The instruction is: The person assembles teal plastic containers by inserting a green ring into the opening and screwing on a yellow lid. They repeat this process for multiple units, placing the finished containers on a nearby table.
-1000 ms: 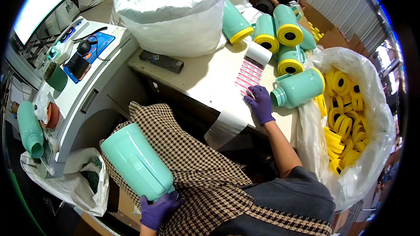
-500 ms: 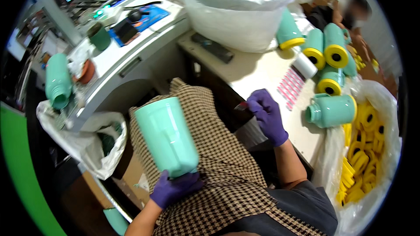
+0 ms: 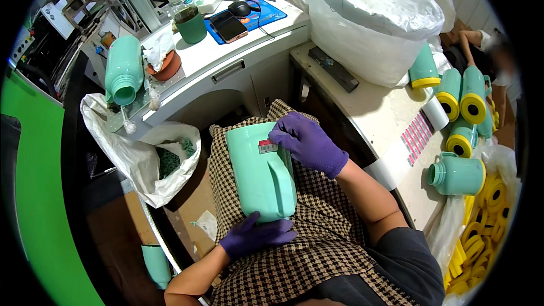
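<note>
A mint-green jug body (image 3: 258, 173) with a side handle lies on my lap, handle facing up. My purple-gloved left hand (image 3: 258, 238) holds it at its lower end, with the thumb up against the jug and the fingers underneath. Near the upper end of the jug, a small red-and-white barcode label (image 3: 268, 146) lies against the wall. My purple-gloved right hand (image 3: 310, 144) is closed at the label's edge, its fingertips pressed to the jug. The far ends of those fingers are partly hidden.
At right, a label sheet (image 3: 418, 136) lies on the white bench beside several green jugs (image 3: 462, 174) with yellow bases. A bag of yellow rings (image 3: 476, 243) stands below. Left are a white sack (image 3: 122, 156), an open jug (image 3: 123, 71) and a desk with a phone (image 3: 228, 26).
My right hand has moved left from beside the bench to the jug, bringing the label against it. The jug has turned so its handle shows. The view has shifted left.
</note>
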The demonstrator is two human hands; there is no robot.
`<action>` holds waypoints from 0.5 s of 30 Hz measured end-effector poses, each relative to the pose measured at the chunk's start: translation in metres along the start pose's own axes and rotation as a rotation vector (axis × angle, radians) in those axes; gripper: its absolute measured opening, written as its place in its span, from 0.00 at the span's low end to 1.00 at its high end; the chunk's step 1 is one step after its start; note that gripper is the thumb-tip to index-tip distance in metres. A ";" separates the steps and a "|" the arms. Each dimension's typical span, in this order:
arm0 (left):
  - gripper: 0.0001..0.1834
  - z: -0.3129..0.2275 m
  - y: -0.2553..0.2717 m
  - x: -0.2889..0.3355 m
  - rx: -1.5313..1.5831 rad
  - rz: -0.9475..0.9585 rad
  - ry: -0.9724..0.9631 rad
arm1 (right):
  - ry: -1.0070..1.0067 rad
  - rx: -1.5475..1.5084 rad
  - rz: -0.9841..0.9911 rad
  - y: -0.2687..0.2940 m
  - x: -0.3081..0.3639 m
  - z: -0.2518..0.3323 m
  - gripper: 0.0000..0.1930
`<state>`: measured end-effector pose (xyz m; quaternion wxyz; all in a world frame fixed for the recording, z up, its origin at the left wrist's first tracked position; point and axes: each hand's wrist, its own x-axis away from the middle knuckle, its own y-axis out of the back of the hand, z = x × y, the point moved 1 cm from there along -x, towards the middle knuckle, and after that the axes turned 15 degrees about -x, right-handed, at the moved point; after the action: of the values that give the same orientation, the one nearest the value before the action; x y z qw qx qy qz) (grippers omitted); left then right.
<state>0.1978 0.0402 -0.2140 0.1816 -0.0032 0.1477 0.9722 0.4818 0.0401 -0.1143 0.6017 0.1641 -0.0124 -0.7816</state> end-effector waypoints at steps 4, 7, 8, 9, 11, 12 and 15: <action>0.25 0.001 0.001 -0.003 0.204 -0.075 0.051 | 0.000 0.210 -0.014 -0.008 0.001 0.000 0.17; 0.23 0.006 0.005 0.000 0.501 -0.089 0.251 | -0.027 0.244 -0.183 -0.011 -0.002 0.000 0.24; 0.23 0.010 0.004 0.005 0.572 -0.086 0.321 | -0.037 0.223 -0.263 -0.008 -0.009 -0.002 0.27; 0.23 0.013 0.007 0.010 0.650 -0.088 0.390 | -0.053 0.185 -0.263 0.005 -0.014 -0.029 0.32; 0.28 0.037 0.019 0.030 0.872 -0.011 0.671 | 0.143 0.211 -0.395 0.025 -0.029 -0.052 0.26; 0.31 0.055 0.026 0.042 0.958 0.030 0.850 | 0.213 0.228 -0.480 0.023 -0.040 -0.049 0.24; 0.33 0.072 0.038 0.082 1.188 0.360 1.626 | 0.415 0.281 -0.303 -0.010 -0.078 0.000 0.20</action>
<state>0.1115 0.0559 -0.1396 -0.1501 -0.5490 0.6825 0.4584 0.4899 0.1168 -0.0977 0.4390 0.4023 0.0276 -0.8029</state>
